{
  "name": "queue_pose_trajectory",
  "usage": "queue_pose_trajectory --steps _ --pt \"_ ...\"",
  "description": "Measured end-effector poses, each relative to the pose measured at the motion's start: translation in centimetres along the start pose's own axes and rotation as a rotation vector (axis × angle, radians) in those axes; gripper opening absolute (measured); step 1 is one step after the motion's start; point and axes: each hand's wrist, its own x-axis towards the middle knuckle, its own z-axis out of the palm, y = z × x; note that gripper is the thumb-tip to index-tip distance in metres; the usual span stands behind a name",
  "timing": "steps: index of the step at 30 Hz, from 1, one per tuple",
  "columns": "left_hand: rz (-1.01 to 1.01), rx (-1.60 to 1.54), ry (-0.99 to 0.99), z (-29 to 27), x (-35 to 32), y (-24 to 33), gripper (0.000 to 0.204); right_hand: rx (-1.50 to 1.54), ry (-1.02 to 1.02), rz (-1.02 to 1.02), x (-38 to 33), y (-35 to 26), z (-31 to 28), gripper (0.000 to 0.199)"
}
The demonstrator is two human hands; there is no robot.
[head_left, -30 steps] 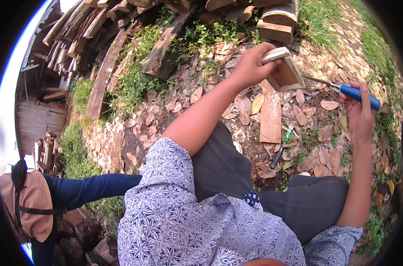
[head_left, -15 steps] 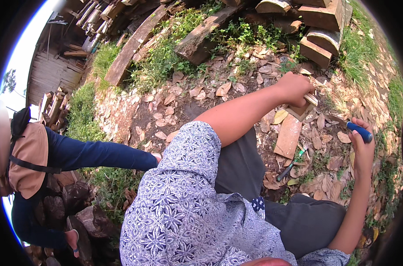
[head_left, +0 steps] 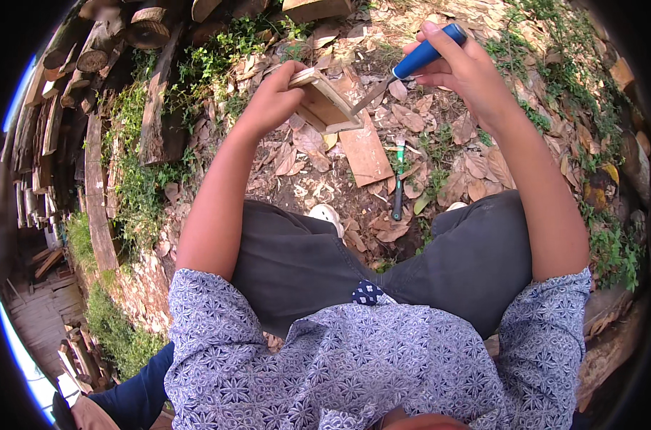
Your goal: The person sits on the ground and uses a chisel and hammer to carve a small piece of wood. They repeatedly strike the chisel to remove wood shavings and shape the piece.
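Note:
My left hand (head_left: 274, 99) is closed round one edge of a small open wooden box (head_left: 324, 107), held tilted above the ground with its hollow side towards me. In my right hand (head_left: 470, 77) is a chisel, gripped by its blue handle (head_left: 431, 53). Its narrow metal blade points down and left, with the tip at the box's right-hand edge; whether it touches the wood I cannot tell. Below the box a flat wooden board (head_left: 367, 156) lies on the leaves. Beside the board rests a hand tool (head_left: 398, 183) with a black and green handle.
Dry leaves and wood shavings (head_left: 315, 190) cover the soil between my feet. Stacked logs (head_left: 93, 57) and planks stand at the far left, with green weeds (head_left: 207, 68) among them. Another person's blue-clad leg (head_left: 136, 383) is at the lower left.
My view has swung right. The chisel has come up from low on the right to the box, its blade now at the box's edge. Both hands have kept their holds.

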Motion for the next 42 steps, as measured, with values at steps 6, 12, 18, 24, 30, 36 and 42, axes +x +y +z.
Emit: queue_pose_trajectory --steps 6,12,18,24,30,36,42 --pt "-0.025 0.087 0.015 0.0 -0.3 0.4 0.04 -0.007 0.116 -0.119 -0.1 -0.2 0.1 0.046" --pt "0.001 0.156 -0.035 1.2 -0.2 3.0 0.058 0.186 0.264 -0.133 -1.9 -3.5 0.9 0.031" --pt "-0.055 0.153 -0.174 2.7 0.2 5.6 0.067 0.359 0.328 -0.154 -1.5 -3.1 -1.7 0.035" --pt "0.012 0.14 -0.236 3.8 0.9 6.1 0.069 0.429 0.277 -0.154 -1.8 -2.4 -3.3 0.036" --pt "0.13 0.045 -0.325 5.1 0.7 7.3 0.045 0.37 0.155 -0.14 -1.7 -2.1 -4.9 0.034" --pt "0.062 0.183 -0.636 4.6 1.2 8.0 0.062 0.293 0.175 -0.025 -2.2 -3.2 -3.4 0.033" --pt "0.132 0.166 -0.391 3.9 0.2 7.9 0.061 -0.013 -0.038 0.159 -2.5 -3.0 -2.5 0.037"
